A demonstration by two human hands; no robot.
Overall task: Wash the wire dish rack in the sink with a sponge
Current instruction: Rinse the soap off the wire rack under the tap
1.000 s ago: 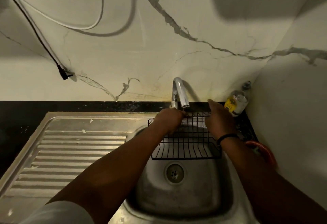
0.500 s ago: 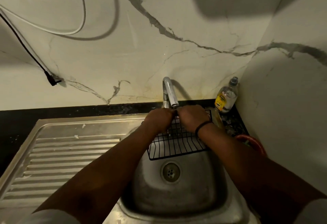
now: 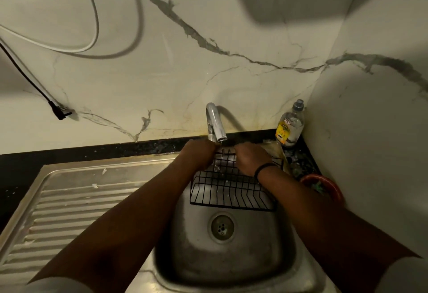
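A black wire dish rack (image 3: 231, 196) lies across the far half of the steel sink (image 3: 231, 260), just under the tap (image 3: 214, 122). A thin stream of water falls from the tap onto the rack's far edge. My left hand (image 3: 200, 155) is closed around the rack's far left corner. My right hand (image 3: 251, 158) rests on the rack's far rim right of the stream, fingers curled down over the wires. No sponge shows; what is under my right palm is hidden.
A ribbed steel draining board (image 3: 69, 207) lies to the left of the basin. A clear bottle with a yellow label (image 3: 289, 126) stands in the back right corner, a tan object (image 3: 279, 151) below it. A red bowl (image 3: 324, 187) sits at the right wall.
My right hand has slid left from the rack's right end to beside the tap stream. My left hand has kept its hold on the far left corner.
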